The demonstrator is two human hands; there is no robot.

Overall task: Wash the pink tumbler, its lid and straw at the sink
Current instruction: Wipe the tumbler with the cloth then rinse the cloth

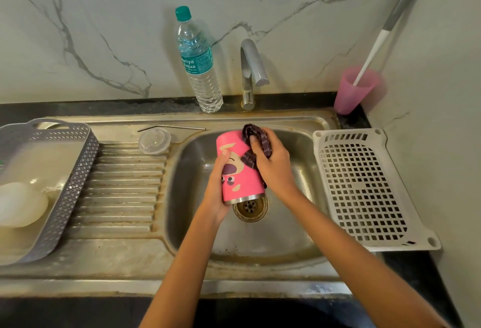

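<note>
Centre frame, over sink (286, 226): my left hand (217, 184) grips tilted tumbler (235, 171), fingers curled round it. My right hand (272, 162) pinches cloth (256, 136) against tumbler's top. Lid (154, 141), straw (171, 128): left of basin, on drainboard.

The right side of the pink cartoon-printed steel tumbler (234, 182) is covered by the right hand (273, 163) and a dark crumpled cloth (257, 135). The grey perforated plastic basket (75, 179) at the left edge of the steel sink (117, 257) is cut off by the frame, and the pale rounded object (20, 204) inside is too blurred to be identified.
</note>
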